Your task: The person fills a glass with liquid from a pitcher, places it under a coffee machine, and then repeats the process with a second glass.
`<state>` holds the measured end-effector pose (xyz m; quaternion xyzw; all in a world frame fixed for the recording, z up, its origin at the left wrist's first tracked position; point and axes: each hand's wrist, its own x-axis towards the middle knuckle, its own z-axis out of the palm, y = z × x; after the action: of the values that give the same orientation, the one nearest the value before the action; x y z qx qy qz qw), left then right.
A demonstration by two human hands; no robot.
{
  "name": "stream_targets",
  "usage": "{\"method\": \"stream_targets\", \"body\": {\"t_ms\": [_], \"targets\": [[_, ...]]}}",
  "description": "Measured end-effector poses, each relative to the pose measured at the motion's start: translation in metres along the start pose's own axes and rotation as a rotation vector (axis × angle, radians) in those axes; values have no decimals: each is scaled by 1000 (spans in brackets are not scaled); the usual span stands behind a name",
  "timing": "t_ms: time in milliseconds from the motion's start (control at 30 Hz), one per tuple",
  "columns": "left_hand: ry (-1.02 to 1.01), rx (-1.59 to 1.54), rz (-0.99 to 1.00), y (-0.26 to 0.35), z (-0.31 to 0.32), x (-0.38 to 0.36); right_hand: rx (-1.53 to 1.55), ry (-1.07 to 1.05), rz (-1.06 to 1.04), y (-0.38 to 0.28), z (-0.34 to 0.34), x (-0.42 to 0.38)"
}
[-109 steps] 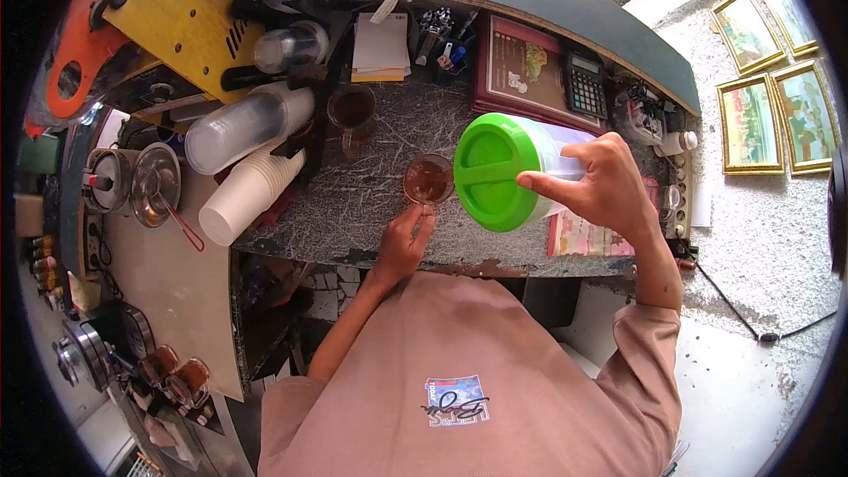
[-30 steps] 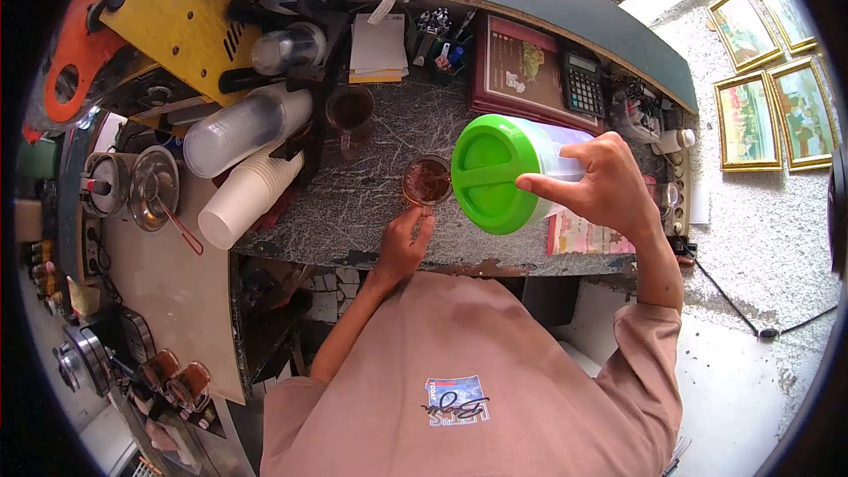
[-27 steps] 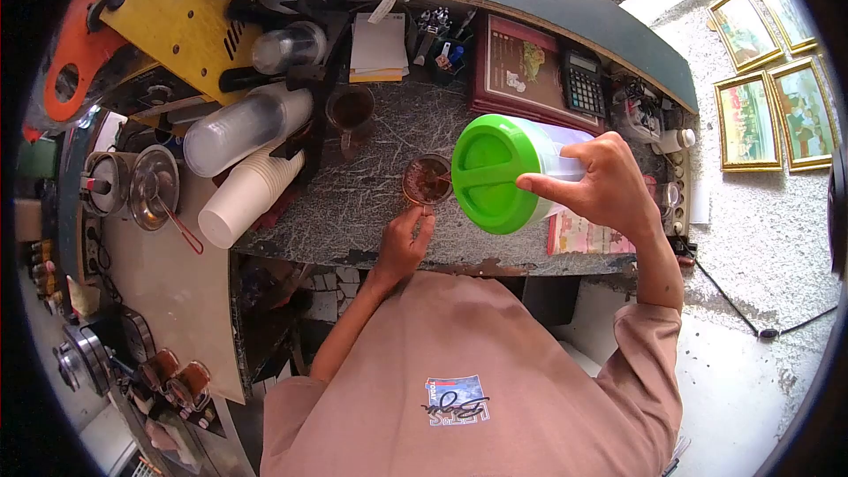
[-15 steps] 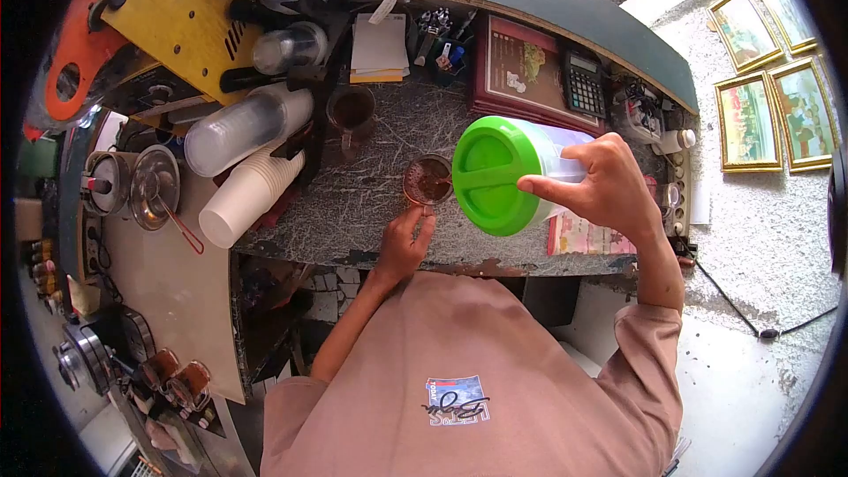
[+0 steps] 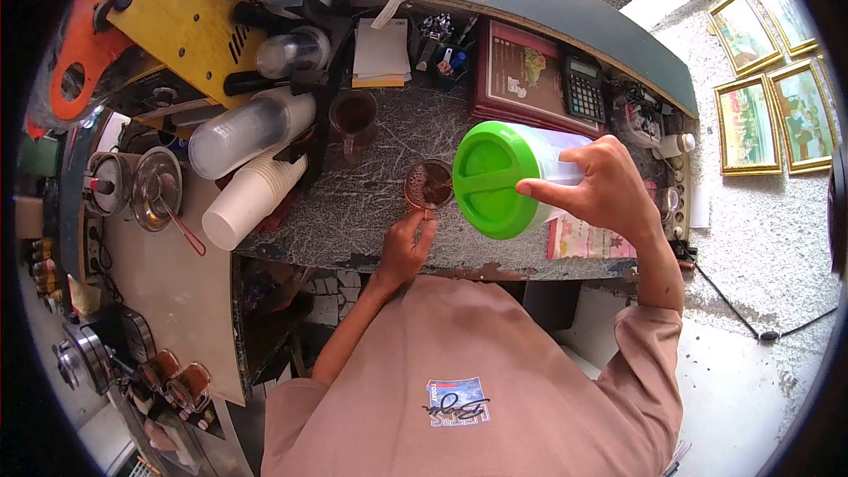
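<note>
My right hand [image 5: 605,185] grips a clear plastic pitcher with a green lid [image 5: 497,178], tilted to the left above the counter. A thin brown stream runs from beside the lid into a glass mug [image 5: 427,184], which holds brown, bubbly liquid. My left hand [image 5: 409,243] is closed on the handle of that mug, on the near side. The pitcher's spout and most of its contents are hidden behind the lid. A second glass mug [image 5: 354,115] with dark liquid stands farther back to the left.
Stacked paper cups [image 5: 252,203] and clear plastic cups [image 5: 238,137] lie at the left. Menu books [image 5: 521,71] and a calculator [image 5: 584,88] are at the back right. A notepad [image 5: 382,49] lies by a pen holder [image 5: 452,62]. A patterned cloth-like item [image 5: 587,240] is under my right hand.
The liquid in the mug looks slightly higher and more bubbly. Both hands and the pitcher hold almost the same place; the whole view has shifted slightly.
</note>
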<state>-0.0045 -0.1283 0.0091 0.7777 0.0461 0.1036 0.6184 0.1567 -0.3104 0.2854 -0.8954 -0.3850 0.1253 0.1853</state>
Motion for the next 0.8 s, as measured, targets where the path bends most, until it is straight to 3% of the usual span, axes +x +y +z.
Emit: {"method": "stream_targets", "body": {"t_ms": [800], "targets": [[9,11,-32,-3,1,-1,86,-75,61,4,1,1]]}}
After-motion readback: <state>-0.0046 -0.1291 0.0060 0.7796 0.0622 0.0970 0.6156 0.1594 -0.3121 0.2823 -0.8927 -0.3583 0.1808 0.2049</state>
